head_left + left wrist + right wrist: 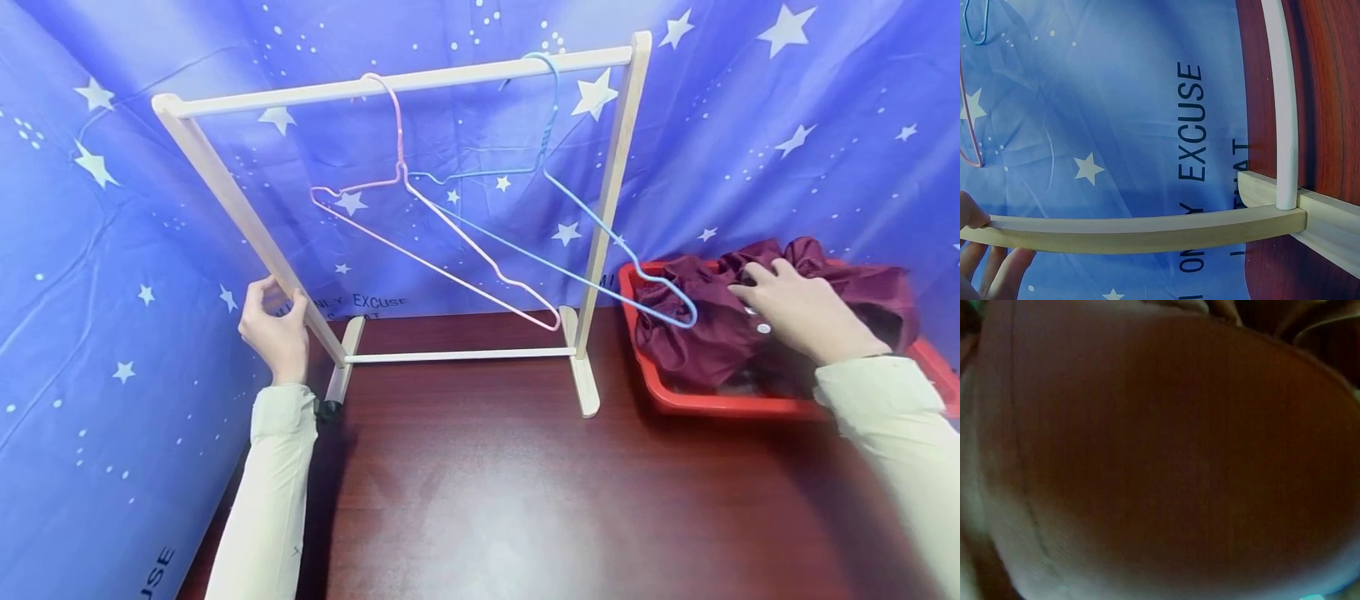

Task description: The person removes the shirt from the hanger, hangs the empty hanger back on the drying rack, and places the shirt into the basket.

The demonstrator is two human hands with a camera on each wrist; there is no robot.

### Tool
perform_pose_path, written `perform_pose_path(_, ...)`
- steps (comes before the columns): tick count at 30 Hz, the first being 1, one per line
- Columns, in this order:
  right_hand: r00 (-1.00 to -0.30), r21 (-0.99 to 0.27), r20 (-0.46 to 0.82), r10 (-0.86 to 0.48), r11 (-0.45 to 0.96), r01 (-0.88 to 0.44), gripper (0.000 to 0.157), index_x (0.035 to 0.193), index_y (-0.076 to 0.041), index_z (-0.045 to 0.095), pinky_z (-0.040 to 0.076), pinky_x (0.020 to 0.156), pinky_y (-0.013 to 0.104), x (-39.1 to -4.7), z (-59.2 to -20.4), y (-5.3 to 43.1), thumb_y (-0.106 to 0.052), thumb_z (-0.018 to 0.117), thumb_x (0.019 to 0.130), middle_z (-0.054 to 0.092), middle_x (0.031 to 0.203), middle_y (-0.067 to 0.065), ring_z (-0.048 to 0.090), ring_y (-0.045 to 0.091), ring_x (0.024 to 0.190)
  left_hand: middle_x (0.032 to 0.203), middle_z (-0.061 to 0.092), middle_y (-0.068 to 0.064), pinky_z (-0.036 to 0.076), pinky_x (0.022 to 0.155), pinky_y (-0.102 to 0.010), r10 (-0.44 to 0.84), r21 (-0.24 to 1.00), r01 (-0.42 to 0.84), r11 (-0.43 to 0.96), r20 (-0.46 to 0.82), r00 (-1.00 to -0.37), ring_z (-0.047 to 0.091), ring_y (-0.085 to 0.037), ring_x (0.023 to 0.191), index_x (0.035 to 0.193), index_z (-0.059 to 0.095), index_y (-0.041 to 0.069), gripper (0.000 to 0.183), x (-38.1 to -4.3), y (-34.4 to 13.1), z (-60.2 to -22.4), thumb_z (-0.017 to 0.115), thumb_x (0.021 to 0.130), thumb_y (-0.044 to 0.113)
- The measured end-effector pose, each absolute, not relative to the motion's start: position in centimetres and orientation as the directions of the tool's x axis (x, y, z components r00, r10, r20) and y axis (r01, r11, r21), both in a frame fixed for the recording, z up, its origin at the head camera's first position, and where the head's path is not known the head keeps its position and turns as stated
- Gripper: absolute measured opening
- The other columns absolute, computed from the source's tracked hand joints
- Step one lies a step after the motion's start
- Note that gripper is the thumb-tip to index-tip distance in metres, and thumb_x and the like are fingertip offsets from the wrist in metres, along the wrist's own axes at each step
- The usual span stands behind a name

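Note:
My left hand [276, 325] grips the left post [1116, 234] of a small wooden clothes rack [622, 167], thumb on one side and fingers on the other. A pink hanger [450, 221] and a blue hanger [592, 212] hang bare from its top bar. On the right, my right hand [806, 308] grips a shiny maroon garment [697, 333] bunched in a red basket [697, 404]. Its fingers are bent into the folds, and their tips are partly hidden. Small white buttons show beside the hand. Blurred cloth [1166, 450] fills most of the right wrist view.
A dark red-brown wooden table [480, 492] carries the rack and the basket. Blue curtain [465, 275] with white stars hangs close behind and along the left side. A small black object [327, 411] lies by the rack's left foot. The blue hanger's end reaches toward the basket.

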State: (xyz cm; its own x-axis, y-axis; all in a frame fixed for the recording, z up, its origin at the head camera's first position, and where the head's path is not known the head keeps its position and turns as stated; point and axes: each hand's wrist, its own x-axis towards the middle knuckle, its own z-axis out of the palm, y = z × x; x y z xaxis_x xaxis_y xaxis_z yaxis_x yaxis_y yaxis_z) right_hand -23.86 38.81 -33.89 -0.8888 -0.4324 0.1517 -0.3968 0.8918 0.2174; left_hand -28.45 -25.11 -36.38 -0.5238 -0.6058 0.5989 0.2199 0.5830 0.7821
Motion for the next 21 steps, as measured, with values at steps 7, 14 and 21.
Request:
perform_pose_path(7,-0.891,0.220,0.040,-0.451,0.874,-0.433,0.043,0.114,0.000,0.069,0.049,0.075,0.069,-25.0,-35.5,38.3,0.003,0.074,0.071,0.055,0.126,0.036,0.050,0.058,0.111,0.097,0.076,-0.010,0.047,0.093,-0.032,-0.603,0.786,0.225,0.575,0.594,-0.533,0.069,-0.029,0.083,0.107,0.071,0.004,0.027,-28.4,-25.0,-36.4,0.072,0.081,0.007)
perform_pose_path(14,-0.905,0.159,-0.079,-0.418,0.891,-0.425,0.046,0.117,0.001,0.065,0.041,0.088,0.074,-25.1,-36.1,38.6,0.009,0.069,0.072,0.050,0.130,0.041,0.043,0.065,0.118,0.097,0.076,-0.009,0.048,0.091,-0.033,-0.600,0.783,0.222,0.581,0.596,-0.533,0.068,-0.023,0.082,0.107,0.071,0.005,0.026,-28.5,-25.1,-36.7,0.073,0.081,0.008)
perform_pose_path(21,-0.897,0.042,-0.043,-0.441,0.896,-0.442,0.060,0.124,0.006,0.059,0.048,0.077,0.066,-25.1,-34.8,39.1,-0.010,0.079,0.070,0.053,0.117,0.030,0.053,0.052,0.100,0.097,0.076,-0.010,0.048,0.093,-0.032,-0.601,0.779,0.225,0.585,0.603,-0.524,0.069,-0.027,0.082,0.107,0.071,0.004,0.026,-28.5,-25.1,-36.5,0.073,0.080,0.007)
